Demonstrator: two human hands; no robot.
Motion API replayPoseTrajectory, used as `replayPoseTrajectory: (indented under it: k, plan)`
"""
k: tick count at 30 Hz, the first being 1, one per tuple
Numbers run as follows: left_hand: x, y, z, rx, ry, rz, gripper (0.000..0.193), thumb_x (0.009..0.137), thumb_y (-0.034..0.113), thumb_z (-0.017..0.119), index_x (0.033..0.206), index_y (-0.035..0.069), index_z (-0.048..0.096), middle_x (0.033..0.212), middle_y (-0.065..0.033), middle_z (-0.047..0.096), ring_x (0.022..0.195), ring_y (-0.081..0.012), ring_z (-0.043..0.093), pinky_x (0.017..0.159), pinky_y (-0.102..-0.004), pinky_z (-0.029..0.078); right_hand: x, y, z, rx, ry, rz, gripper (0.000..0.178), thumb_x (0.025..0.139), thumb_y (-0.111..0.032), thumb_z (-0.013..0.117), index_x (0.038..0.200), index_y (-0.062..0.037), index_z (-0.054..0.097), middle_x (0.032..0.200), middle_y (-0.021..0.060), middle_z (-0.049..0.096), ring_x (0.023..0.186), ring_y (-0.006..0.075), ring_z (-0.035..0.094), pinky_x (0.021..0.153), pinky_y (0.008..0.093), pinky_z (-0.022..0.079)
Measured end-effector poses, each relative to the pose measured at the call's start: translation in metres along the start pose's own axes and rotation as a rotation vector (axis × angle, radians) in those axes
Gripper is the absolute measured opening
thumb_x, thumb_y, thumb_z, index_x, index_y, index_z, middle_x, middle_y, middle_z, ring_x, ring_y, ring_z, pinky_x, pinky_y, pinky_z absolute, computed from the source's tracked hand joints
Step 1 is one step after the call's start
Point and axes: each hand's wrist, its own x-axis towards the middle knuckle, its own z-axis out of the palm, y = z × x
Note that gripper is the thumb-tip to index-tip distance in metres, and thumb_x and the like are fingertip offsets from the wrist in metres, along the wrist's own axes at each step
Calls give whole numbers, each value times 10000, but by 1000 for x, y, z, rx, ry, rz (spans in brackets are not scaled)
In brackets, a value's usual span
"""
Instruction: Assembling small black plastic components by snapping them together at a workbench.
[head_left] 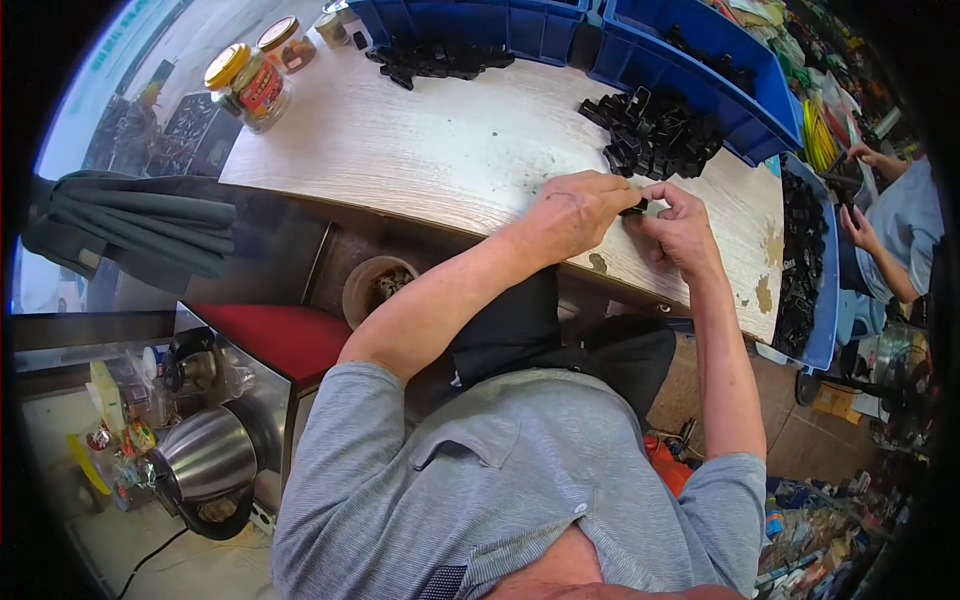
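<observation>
Over the bench (400,150), a small black part (638,207) lies at the left hand's (580,215) three o'clock, the right hand's (684,232) ten, pinched narrowly in both grips; its long axis is unclear.

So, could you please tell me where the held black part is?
In the head view, the black part is right of centre, between the left hand and right hand, just below the larger black pile.
</observation>
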Motion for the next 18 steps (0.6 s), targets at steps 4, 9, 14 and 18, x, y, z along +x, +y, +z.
replayPoseTrajectory:
  k: [4, 9, 14, 18]
  plan:
    - [0, -4, -5, -18, -153, -43, 258, 912, 30, 624, 1159, 57, 696, 1065, -114, 720, 995, -319, 683, 883, -417, 546, 3, 1, -2, -11, -30, 27, 269, 800, -101, 792, 1043, -86, 678, 526, -47, 518, 382, 65, 470, 354, 242, 324]
    - [-1, 0, -9, 143, -212, -9, 251, 909, 50, 630, 1146, 84, 703, 1128, -67, 705, 1061, -287, 649, 891, -395, 533, 2, 0, -1, -18, -47, 12, 282, 801, -92, 787, 1064, -79, 687, 521, -46, 510, 375, 63, 454, 353, 241, 321]
    - [-1, 8, -15, 299, -279, -18, 296, 892, 66, 645, 1182, 107, 685, 1171, -66, 684, 1095, -263, 633, 893, -406, 526, 2, -6, 3, -31, -38, 28, 276, 801, -84, 780, 1062, -69, 692, 518, -50, 497, 366, 64, 435, 351, 246, 313]
    - [-2, -12, -23, 196, 11, -6, 339, 845, 60, 690, 1183, 82, 680, 1204, -133, 675, 1143, -315, 622, 958, -430, 502, 0, -1, 1, -39, -16, 8, 271, 805, -98, 783, 1056, -55, 688, 516, -49, 498, 358, 69, 436, 345, 251, 313]
